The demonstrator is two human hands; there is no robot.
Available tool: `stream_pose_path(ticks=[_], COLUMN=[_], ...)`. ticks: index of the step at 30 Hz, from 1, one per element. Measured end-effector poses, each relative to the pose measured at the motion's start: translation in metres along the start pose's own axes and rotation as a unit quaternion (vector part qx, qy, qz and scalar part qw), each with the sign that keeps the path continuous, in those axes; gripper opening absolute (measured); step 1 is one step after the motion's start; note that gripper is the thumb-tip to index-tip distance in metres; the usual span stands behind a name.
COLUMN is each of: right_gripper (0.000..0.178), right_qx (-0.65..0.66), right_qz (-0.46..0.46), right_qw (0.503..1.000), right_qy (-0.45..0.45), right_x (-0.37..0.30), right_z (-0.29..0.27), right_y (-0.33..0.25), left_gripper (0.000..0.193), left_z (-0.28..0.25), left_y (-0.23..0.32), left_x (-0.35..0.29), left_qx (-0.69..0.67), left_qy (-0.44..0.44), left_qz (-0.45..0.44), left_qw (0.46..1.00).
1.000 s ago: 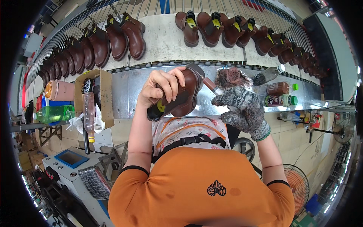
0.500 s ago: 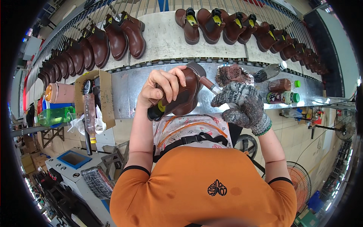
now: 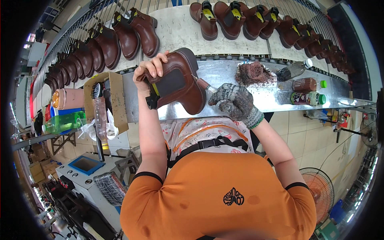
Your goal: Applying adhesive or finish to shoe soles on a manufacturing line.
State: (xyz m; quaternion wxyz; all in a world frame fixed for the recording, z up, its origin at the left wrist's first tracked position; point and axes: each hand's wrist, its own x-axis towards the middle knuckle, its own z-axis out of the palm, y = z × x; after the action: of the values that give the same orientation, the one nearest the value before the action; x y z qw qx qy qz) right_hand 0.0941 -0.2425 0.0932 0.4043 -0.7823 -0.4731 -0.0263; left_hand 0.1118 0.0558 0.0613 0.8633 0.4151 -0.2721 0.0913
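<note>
In my left hand (image 3: 150, 69), a brown ankle boot (image 3: 191, 96) with a dark elastic side panel is held up by its upper. Its sole edge faces up and right, and its toe points down toward me. My right hand (image 3: 236, 103), in a grey knitted glove, is closed on a small brush (image 3: 204, 85) with a reddish-brown head and pale ferrule. The brush head touches or nearly touches the boot near the sole edge; I cannot tell which. Fingers of the glove hide the handle.
A metal bench (image 3: 224, 72) carries a brown-stained sponge (image 3: 255, 72) and several bottles (image 3: 295, 70) at right. A cardboard box (image 3: 116, 100) stands at left with a brush and bottle. Beyond, rows of brown boots (image 3: 145, 32) line the conveyor (image 3: 176, 28).
The boot has turned, so its side panel now faces up and its toe points toward me. My left hand has moved left and up; my right hand with the brush has moved left.
</note>
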Motion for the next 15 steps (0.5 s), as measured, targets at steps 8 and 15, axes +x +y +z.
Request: stream_pose_path(ticks=[8,15], right_gripper=[0.024,0.025], right_qx=[0.001,0.099], right_qz=[0.028,0.149], right_qw=[0.997,0.981], right_qy=[-0.069,-0.080], right_x=[-0.023,-0.042], right_z=[0.029,0.043], right_y=[0.028,0.036], left_gripper=[0.041,0.044], left_z=[-0.044,-0.062], left_y=[0.002,-0.004], left_x=[-0.010,-0.009], left_qx=[-0.017,-0.018], left_qy=[0.112,0.280], left_qz=[-0.015,-0.040], left_qw=[0.993,0.959])
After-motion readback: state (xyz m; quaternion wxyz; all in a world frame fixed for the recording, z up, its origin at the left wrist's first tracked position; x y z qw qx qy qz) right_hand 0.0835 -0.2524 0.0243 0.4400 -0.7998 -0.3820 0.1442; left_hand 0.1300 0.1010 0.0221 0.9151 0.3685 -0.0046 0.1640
